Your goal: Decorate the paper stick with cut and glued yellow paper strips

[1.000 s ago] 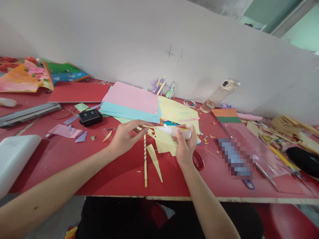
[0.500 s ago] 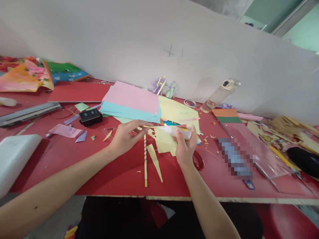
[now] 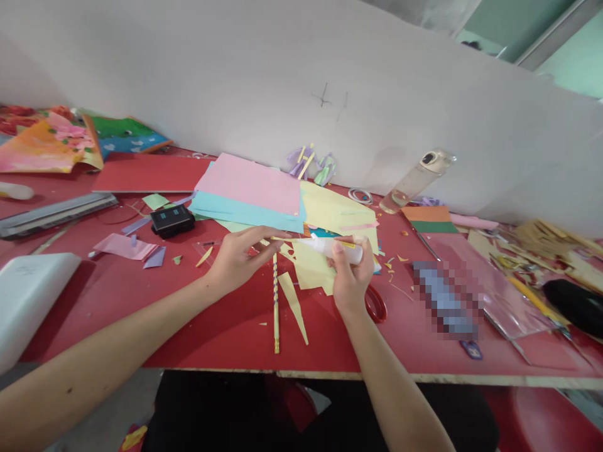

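My right hand [image 3: 351,273] is closed around a white glue bottle [image 3: 348,251], its nozzle pointing left. Pinched between the fingers of my left hand [image 3: 242,257] is a thin strip of yellow paper [image 3: 286,239], which meets the nozzle tip. A striped pencil [image 3: 276,307] lies on the red table below my left fingers. Beside it rests a tapered piece of yellow paper [image 3: 294,307]. Cut yellow paper [image 3: 311,270] lies under and behind the bottle. The handle of red scissors [image 3: 375,304] shows by my right wrist, with the blades hidden.
Pink, blue and yellow sheets [image 3: 254,182] are stacked behind my hands. A clear water bottle [image 3: 414,182] leans toward the wall. A black box [image 3: 172,220] sits left, a white case [image 3: 38,301] at far left. Clear plastic folders [image 3: 490,282] and paper scraps cover the right side.
My hands, the glue bottle and the yellow strip keep almost the same pose. The whole view has shifted very slightly.
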Demonstrator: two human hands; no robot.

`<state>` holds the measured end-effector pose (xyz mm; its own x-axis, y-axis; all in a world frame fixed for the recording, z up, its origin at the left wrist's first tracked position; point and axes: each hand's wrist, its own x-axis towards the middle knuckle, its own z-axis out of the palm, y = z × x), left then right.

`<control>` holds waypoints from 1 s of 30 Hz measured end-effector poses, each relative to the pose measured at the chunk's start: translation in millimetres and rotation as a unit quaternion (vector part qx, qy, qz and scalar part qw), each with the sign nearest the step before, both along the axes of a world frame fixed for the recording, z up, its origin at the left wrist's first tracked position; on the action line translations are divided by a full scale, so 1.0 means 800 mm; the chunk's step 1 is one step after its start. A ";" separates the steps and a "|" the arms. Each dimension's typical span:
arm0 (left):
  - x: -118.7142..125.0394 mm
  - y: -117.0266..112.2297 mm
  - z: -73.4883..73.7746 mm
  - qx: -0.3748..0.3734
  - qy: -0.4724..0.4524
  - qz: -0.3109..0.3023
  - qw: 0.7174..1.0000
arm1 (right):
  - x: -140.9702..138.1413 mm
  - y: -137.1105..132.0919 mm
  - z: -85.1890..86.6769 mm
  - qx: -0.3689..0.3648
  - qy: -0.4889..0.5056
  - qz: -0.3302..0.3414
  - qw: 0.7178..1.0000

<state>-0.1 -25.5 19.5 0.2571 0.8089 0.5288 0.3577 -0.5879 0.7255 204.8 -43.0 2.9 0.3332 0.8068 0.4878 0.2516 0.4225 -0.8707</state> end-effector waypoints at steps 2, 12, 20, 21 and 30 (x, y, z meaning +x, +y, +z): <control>0.000 0.000 0.000 0.002 0.001 0.000 1.000 | 0.000 0.000 0.000 0.001 0.000 0.001 1.000; 0.000 0.001 -0.003 0.038 0.011 -0.001 0.999 | 0.000 -0.001 -0.002 0.002 0.006 0.002 1.000; 0.000 0.000 -0.002 0.036 0.022 -0.015 0.999 | -0.002 -0.003 -0.001 -0.006 0.016 0.013 1.000; 0.000 0.000 -0.002 0.033 0.022 -0.015 0.999 | -0.002 -0.003 -0.001 -0.008 0.016 0.015 1.000; 0.002 0.000 -0.002 0.044 0.026 -0.021 0.998 | -0.003 -0.005 0.000 -0.009 0.012 0.014 1.000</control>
